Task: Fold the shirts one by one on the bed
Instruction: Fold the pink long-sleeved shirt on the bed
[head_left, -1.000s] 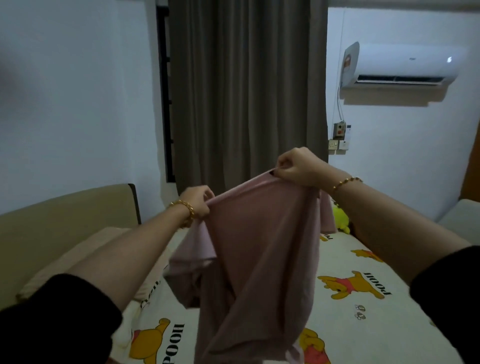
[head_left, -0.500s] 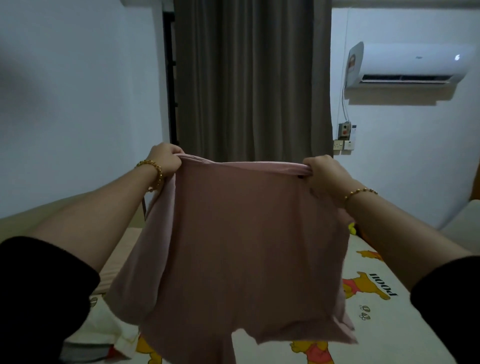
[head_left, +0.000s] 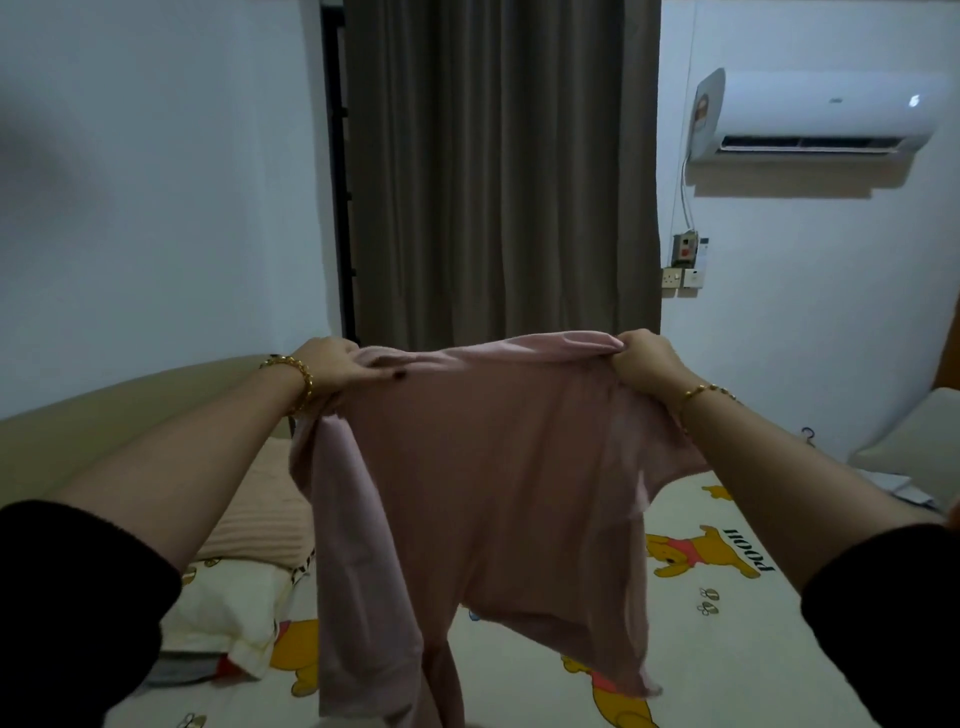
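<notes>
A pink shirt (head_left: 498, 478) hangs spread out in the air above the bed (head_left: 727, 649). My left hand (head_left: 337, 369) grips its top left corner and my right hand (head_left: 644, 358) grips its top right corner, both at about the same height. The cloth is stretched flat between them. A long sleeve dangles down on the left side, and the lower hem hangs just over the sheet. The bed sheet is cream with a yellow cartoon bear print.
A pinkish ribbed pillow (head_left: 260, 509) and a cream pillow (head_left: 234, 613) lie at the left by the beige headboard (head_left: 130, 405). A brown curtain (head_left: 498, 171) hangs ahead. An air conditioner (head_left: 821, 114) is on the right wall. Another cushion (head_left: 914, 441) sits at far right.
Both hands have spread the bunched shirt wide and then lowered it slightly toward the bed. The view has tilted down a little, showing more of the pillows.
</notes>
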